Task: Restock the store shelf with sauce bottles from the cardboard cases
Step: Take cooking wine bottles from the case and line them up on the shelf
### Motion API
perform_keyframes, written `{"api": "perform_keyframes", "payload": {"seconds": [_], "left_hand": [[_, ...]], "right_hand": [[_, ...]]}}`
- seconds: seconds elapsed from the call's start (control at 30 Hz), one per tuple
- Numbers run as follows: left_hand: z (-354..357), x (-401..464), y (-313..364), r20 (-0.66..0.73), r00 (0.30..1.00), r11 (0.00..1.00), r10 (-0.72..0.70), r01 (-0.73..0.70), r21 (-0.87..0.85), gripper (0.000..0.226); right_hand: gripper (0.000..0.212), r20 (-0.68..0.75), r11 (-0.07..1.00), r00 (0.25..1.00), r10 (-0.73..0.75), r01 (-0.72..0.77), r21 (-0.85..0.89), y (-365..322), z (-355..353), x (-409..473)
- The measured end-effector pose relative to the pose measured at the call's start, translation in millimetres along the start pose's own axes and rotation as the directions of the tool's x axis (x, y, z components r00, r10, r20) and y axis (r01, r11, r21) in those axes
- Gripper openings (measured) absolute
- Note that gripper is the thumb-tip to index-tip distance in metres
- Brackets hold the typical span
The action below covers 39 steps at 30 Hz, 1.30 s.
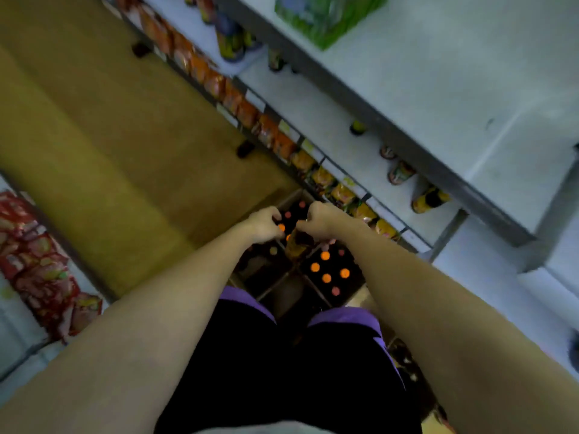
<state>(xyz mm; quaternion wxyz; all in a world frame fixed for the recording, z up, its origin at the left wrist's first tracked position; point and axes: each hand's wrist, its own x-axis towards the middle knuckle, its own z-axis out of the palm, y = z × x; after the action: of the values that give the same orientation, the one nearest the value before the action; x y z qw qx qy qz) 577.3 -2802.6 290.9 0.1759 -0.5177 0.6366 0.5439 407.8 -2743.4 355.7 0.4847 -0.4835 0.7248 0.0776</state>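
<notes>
Yellowish shop flooring is stretching away between two runs of shelving, seen from above by a person who is standing and looking down. On the person's right, a pale store shelf is standing mostly bare, with only a few bottles spaced along it, which suggests this is the gap waiting to be filled. Orange snack packets are hanging along its front edge.

At the person's feet, open cardboard cases are sitting on the floor just beside the shelf base, close enough for short lifts. Cardboard dividers are keeping the sauce bottles upright and apart; their orange caps are showing from above.

Both arms are reaching straight down. The left hand and the right hand are meeting over the farther case, fingers curled inward. A dark bottle with a yellowish label is rising between them, and the right hand appears to be gripping its top. Motion blur is hiding whether the left fingers are clamping a cap or only touching one, so I cannot tell. Judging by this, a bottle is being drawn out for shelving.
</notes>
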Motion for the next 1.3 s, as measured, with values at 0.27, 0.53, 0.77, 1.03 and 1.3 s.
{"api": "perform_keyframes", "payload": {"seconds": [0.27, 0.53, 0.77, 1.03, 1.3], "left_hand": [[-65.8, -106.5, 125.3, 0.055, 0.947, 0.948, 0.316, -0.317, 0.008, 0.099], [-83.7, -168.0, 240.1, -0.079, 0.766, 0.755, 0.638, -0.602, 0.259, 0.058], [-81.3, -214.5, 312.3, -0.28, 0.708, 0.736, 0.648, -0.676, -0.007, 0.037], [-48.3, -299.2, 434.1, -0.46, 0.513, 0.498, 0.725, -0.852, -0.165, 0.042], [40.0, -355.9, 545.3, -0.545, 0.311, 0.328, 0.779, -0.942, -0.068, 0.047]], "right_hand": [[0.027, -0.247, 0.987, 0.966, -0.073, 0.105, 0.12, -52.9, -132.5, -139.3], [0.023, -0.475, 0.924, 0.877, -0.065, 0.233, 0.304, -51.1, -209.2, -261.3], [0.058, -0.57, 0.725, 0.819, -0.068, 0.433, 0.535, 15.0, -218.1, -327.1], [0.077, -0.595, 0.82, 0.786, -0.166, 0.445, 0.359, 39.6, -253.3, -382.2], [0.031, -0.893, 0.714, 0.444, -0.07, 0.648, 0.266, 106.6, -272.9, -459.3]]}}
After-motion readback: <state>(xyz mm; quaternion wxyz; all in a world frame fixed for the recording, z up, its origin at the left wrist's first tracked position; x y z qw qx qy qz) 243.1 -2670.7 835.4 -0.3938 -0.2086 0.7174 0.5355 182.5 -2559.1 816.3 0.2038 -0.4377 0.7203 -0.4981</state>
